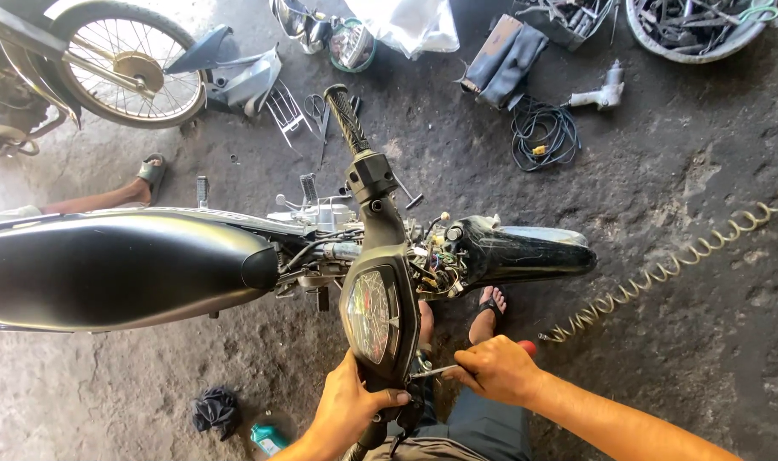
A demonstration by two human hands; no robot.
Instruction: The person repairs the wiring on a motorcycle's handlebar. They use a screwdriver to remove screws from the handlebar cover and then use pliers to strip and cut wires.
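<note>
my left hand (348,408) is clamped round the near end of the handlebar (380,341) by the speedometer (370,314); my right hand (497,369) grips a red-handled screwdriver (436,371), tip at the housing; a slip could gouge plastic or jab the exposed wires (431,265).

Motorcycle across the concrete floor

The black motorcycle (235,265) lies mid-floor; a spoked wheel (128,64) far left, a grey power drill (600,92) and a coiled black cable (542,132) far right.

The red-handled screwdriver (470,365) is mostly buried inside the right hand (498,369), only its tip and handle end showing. Under the left hand (348,408), the near black handlebar grip (372,434) is hidden. Both forearms run off the bottom edge.
</note>
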